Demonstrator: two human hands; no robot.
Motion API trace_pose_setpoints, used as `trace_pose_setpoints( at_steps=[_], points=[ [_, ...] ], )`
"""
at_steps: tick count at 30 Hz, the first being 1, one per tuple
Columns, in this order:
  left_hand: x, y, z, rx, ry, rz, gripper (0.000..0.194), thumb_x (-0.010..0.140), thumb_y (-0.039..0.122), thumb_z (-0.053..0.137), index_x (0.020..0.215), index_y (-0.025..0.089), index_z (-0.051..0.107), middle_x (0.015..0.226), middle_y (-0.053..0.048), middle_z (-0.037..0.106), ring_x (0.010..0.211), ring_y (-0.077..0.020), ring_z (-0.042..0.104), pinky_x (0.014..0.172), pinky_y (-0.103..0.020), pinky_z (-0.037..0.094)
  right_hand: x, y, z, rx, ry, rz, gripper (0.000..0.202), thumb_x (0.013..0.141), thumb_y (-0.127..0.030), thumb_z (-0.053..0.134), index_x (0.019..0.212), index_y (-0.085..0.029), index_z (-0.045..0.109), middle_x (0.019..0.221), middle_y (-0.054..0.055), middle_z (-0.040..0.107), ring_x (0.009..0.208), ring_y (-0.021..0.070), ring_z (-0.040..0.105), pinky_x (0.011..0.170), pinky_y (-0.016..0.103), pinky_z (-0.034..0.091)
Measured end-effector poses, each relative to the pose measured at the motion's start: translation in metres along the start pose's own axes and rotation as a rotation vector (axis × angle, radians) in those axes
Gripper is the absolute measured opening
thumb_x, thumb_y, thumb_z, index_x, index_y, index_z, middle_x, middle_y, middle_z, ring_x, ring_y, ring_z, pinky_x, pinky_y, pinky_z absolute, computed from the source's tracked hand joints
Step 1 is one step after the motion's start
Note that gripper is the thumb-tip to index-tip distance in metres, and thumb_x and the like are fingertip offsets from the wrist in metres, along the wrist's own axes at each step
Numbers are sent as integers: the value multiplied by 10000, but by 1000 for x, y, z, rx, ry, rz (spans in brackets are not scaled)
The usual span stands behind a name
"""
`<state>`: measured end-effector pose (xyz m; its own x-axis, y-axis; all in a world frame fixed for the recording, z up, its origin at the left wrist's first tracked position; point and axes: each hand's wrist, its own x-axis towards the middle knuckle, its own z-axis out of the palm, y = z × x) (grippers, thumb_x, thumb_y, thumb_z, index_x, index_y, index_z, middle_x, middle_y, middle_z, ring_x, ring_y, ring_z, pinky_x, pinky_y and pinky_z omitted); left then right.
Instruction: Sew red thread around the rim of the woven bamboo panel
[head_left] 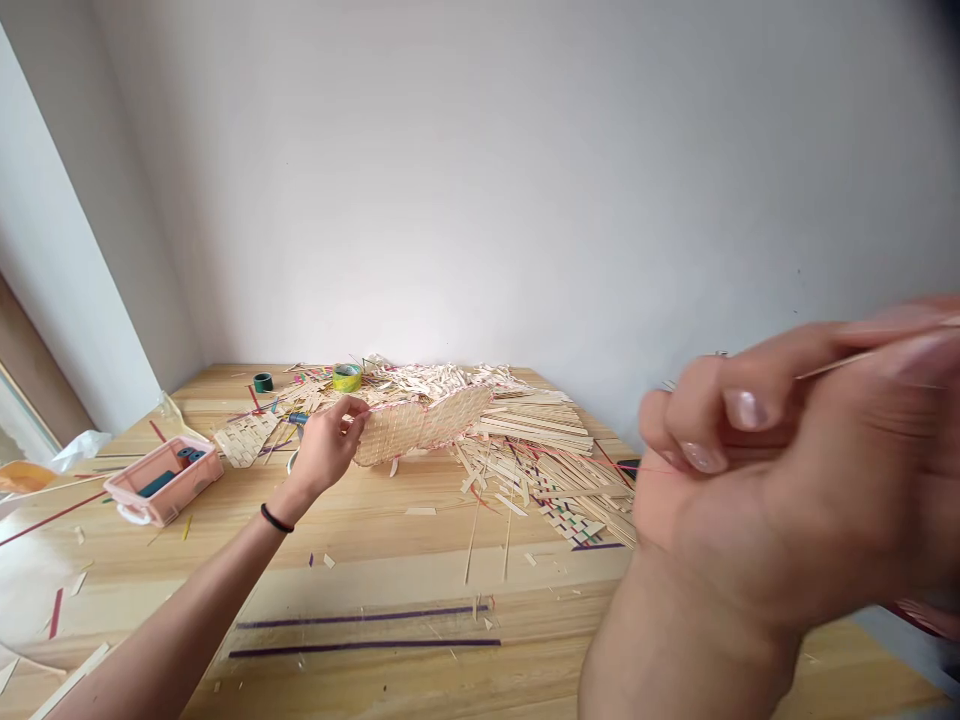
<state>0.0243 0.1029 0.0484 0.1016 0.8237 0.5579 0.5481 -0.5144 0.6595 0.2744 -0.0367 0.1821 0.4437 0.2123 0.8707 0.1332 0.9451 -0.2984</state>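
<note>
My left hand (331, 438) pinches the left edge of a flat woven bamboo piece (424, 428), holding it up on its edge over the table. Its outline is curved and trimmed with pinkish-red stitching. Raised close to the camera at the right, my right hand (780, 490) is closed, thumb and fingers pressed on a thin needle (834, 366). A fine red thread (622, 465) runs from near the woven piece toward this hand. Part of the right hand lies beyond the frame's edge.
Loose bamboo strips (547, 425) pile up behind the woven piece. A pink basket (166, 500) with spools stands at left, near a green tape roll (263, 382) and a yellow-green tape roll (346, 377). Purple strips (364, 648) lie in front. A wall rises behind the table.
</note>
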Motion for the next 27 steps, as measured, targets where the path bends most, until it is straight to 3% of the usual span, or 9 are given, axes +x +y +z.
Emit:
trace_pose_setpoints(
  at_steps=[2,6,12,14,21,27],
  points=[
    [0,1,0,-9,1,7,274,961,474,534,969,218,633,930,-58,763,692,-182,731,629,-270,565,-1,8,4,31,-34,-16,232,1012,-312,706,876,-214,545,633,-70,336,448,59,238,361,227,182],
    [0,1,0,-19,6,9,258,947,466,551,958,218,620,955,-68,766,707,-184,737,650,-277,580,-12,28,10,-9,-285,185,51,1047,-248,572,1012,-213,586,644,-63,364,498,89,335,434,240,247],
    [2,-1,-1,-41,0,-15,293,935,504,578,964,217,624,959,-75,769,731,-206,761,635,-282,586,-27,62,20,-161,-758,354,155,1067,-296,534,1019,-194,640,654,-61,396,544,90,328,498,231,247],
    [2,-1,-1,-54,-4,-21,309,930,516,581,968,213,629,952,-72,768,730,-205,763,655,-291,603,-33,76,25,-204,-862,395,165,1064,-283,526,1016,-187,651,623,-71,384,533,91,322,506,233,240],
    [2,3,-4,-87,-20,-19,277,922,480,587,947,209,636,897,-67,780,732,-211,774,664,-292,615,-66,126,43,-475,-1087,505,139,1031,-158,541,1017,-175,678,654,-60,520,553,99,368,592,241,268],
    [2,5,-5,-81,-18,-17,248,929,451,602,931,207,646,816,-58,775,709,-214,771,658,-295,608,-80,139,48,-504,-1117,502,151,1034,-148,532,1022,-172,681,691,-37,573,592,114,419,624,241,284]
  ],
)
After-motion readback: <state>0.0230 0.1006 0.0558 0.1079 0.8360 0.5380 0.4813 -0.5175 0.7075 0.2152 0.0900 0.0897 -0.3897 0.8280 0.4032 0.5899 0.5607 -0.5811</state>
